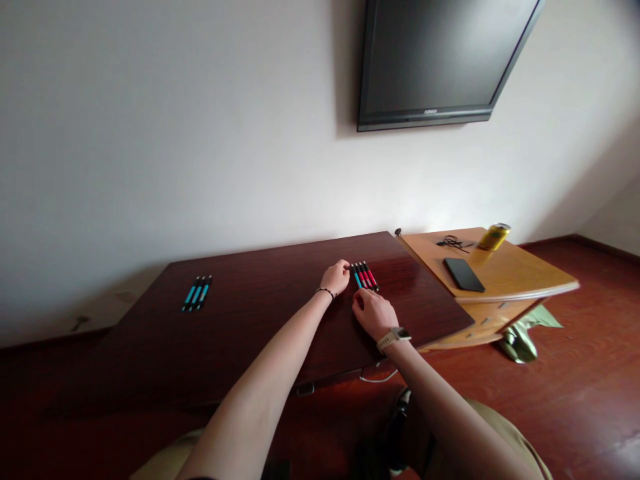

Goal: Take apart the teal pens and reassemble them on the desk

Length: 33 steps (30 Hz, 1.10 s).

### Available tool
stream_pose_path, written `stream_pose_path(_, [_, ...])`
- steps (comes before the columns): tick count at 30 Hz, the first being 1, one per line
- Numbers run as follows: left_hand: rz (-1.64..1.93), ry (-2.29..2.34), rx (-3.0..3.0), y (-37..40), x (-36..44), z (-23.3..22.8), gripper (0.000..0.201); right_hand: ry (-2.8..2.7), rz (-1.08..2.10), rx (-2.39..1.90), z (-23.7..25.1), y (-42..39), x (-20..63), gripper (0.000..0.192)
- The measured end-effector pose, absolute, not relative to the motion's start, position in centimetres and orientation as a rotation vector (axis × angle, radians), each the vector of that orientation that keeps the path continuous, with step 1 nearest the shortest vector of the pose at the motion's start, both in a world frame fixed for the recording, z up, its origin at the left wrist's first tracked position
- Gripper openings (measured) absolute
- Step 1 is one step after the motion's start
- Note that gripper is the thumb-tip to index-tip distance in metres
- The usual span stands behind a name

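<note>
Right hand (375,311), pens (365,275) just beyond

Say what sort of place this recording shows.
Probably a living space, perhaps a bedroom or guest room: a television hangs on the wall, above a dark desk and a wooden cabinet with drawers.

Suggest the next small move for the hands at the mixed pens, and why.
I'd probably have the left hand pinch the lone blue pen and slide it left. It sits at the edge of the red pens, nearest that hand, while three more blue pens lie together at the table's left.
</note>
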<state>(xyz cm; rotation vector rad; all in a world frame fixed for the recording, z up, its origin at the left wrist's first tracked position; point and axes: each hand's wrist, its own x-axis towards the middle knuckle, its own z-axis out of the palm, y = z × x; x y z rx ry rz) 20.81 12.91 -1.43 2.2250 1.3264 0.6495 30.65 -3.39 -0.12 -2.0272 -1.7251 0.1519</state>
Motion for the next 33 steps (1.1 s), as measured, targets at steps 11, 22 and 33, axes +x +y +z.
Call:
stream_pose_path(11, [0.767, 1.293, 2.22, 3.2, 9.0, 0.5, 0.024, -1.933, 0.315, -1.674, -0.8, -4.3, 27.6, 0.013])
stream_pose_path(22, [0.837, 2.177, 2.025, 2.0, -8.0, 1.9, 0.024, -1.943, 0.328, -1.722, -1.7, -4.2, 26.4, 0.015])
stream_pose_path(33, [0.52, 2.567, 1.596, 5.5, -17.5, 1.1, 0.037, -1.953, 0.252, -1.903, -1.9, -3.6, 25.3, 0.02])
